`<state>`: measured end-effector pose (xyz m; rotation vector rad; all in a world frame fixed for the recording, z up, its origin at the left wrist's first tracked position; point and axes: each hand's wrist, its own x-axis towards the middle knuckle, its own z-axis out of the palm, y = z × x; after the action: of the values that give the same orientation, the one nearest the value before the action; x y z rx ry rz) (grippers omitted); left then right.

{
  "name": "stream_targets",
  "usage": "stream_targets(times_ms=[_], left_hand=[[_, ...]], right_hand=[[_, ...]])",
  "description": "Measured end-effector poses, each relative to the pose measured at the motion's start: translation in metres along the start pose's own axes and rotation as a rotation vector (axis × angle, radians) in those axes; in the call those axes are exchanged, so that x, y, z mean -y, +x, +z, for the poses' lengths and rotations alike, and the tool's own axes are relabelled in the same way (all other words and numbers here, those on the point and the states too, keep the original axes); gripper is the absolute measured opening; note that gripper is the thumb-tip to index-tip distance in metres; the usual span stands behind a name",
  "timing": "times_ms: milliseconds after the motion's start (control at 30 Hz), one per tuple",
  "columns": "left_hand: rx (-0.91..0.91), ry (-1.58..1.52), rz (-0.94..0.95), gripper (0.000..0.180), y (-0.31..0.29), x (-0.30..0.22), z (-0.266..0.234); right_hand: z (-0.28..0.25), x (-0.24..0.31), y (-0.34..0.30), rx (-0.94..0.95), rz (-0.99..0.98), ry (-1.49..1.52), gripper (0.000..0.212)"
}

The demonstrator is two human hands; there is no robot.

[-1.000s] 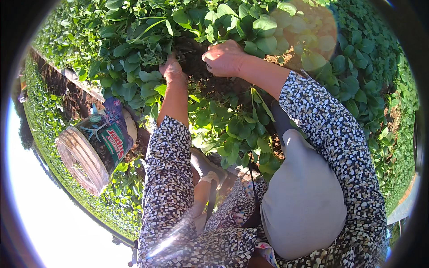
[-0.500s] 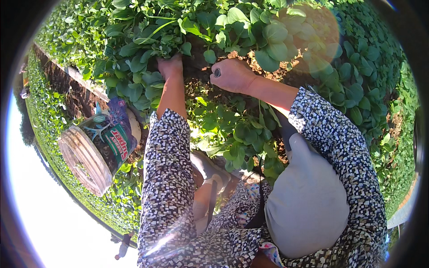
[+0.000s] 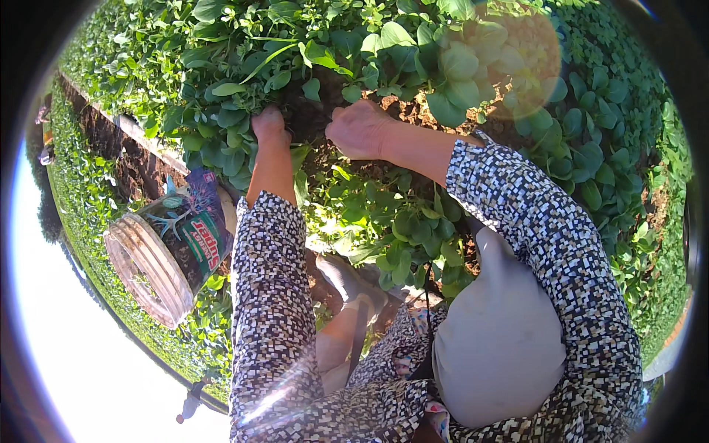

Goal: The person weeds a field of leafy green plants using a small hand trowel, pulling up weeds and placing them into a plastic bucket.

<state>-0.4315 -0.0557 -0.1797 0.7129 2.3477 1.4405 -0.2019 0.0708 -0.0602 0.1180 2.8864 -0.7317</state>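
Among broad-leaved green plants [image 3: 325, 44], my left hand [image 3: 270, 124] reaches down at the edge of the foliage. Leaves and shadow hide its fingers, so their grip does not show. Just to the right, my right hand [image 3: 360, 130] is closed in a fist low over brown soil, its knuckles towards the left hand. A tool handle with a dark round end showed in that fist a moment earlier; it is hidden now. Small bright seedlings [image 3: 329, 199] grow below the two hands.
A white ribbed bucket [image 3: 151, 269] with a dark printed wrapper lies tilted at the left. A pale border strip [image 3: 144, 140] runs beyond it. Leafy plants [image 3: 413, 221] stand close to my grey-covered knee [image 3: 495, 340]. Denser plants [image 3: 591, 155] fill the right side.
My right hand has moved left, closer to my left hand, and has turned so the handle end no longer shows. My left hand has shifted slightly left and down.
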Motion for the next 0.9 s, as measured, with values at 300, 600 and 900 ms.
stream_targets(times_ms=[300,600,900], left_hand=[[-0.024,0.285,0.208,0.035,-0.021,-0.026,-0.014],[0.081,-0.014,-0.129,0.046,0.009,-0.072,0.043],[-0.056,-0.678,-0.557,0.06,-0.033,-0.093,0.041]], right_hand=[[-0.005,0.002,-0.029,-0.209,0.406,0.61,0.024],[-0.014,-0.024,0.03,-0.063,0.289,0.441,0.021],[0.001,-0.01,-0.09,-0.13,0.467,0.705,0.03]])
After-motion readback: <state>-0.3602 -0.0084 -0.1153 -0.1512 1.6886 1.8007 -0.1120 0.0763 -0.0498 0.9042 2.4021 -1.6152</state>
